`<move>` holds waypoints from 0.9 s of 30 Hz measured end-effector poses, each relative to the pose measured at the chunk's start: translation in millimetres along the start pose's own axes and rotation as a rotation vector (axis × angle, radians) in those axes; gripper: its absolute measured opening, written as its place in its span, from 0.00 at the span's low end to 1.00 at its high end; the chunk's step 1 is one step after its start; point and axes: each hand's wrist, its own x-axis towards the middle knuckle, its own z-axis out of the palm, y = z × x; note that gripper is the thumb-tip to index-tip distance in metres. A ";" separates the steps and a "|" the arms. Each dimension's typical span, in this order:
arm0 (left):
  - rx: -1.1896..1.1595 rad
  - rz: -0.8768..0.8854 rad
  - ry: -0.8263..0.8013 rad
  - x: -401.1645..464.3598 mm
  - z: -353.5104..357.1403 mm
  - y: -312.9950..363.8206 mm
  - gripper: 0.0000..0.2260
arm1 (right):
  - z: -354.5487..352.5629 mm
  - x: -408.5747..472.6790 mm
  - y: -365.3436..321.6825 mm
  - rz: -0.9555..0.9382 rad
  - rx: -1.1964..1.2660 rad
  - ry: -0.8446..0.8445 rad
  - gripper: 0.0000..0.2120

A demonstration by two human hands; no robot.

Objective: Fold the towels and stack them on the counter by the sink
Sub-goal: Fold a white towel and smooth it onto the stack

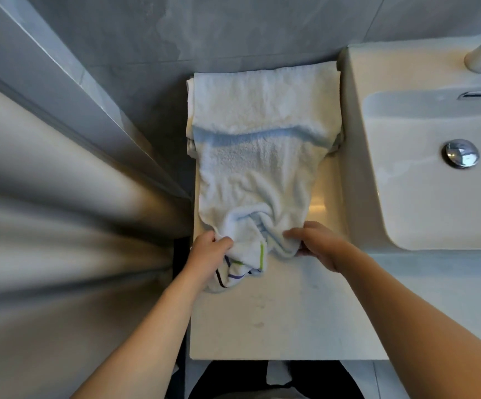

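While both hands grip the near end of a white towel, the fold itself has not yet begun. That towel lies lengthwise on the counter left of the sink, its far part draped over a stack of folded white cloth against the wall. The left hand has fingers and thumb curled round the bunched corner with the coloured stripes; the right hand pinches the other corner, thumb on top and fingers tucked beneath. Between them the near edge is gathered and creased.

My reading is that the step in hand is spreading this towel flat before its first fold. The next move calls for drawing the two corners apart until the near edge is taut and straight, then carrying that edge over to meet the far one, square on the stack.

No brand, label or writing can be read anywhere. The green, purple and dark lines at the corner look like a woven border, though the bunching hides most of it.
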 end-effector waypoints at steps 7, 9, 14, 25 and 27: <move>-0.722 -0.074 -0.054 -19.6 -21.9 18.1 0.14 | -32.9 -25.5 -15.1 -0.174 0.775 0.029 0.13; -0.721 -0.023 -0.072 -23.8 -27.6 9.8 0.17 | -38.0 -34.4 -14.0 -0.230 0.874 -0.076 0.16; -0.251 -0.152 0.046 -41.7 5.1 -22.1 0.21 | -20.5 -28.8 35.5 -0.153 0.061 -0.061 0.17; 0.727 0.678 0.366 -38.8 51.8 -47.1 0.33 | -15.2 11.5 21.7 -0.265 -0.215 0.312 0.15; 0.993 0.709 0.156 -30.6 54.0 -56.5 0.30 | -15.3 9.0 21.1 -0.366 -0.076 0.277 0.08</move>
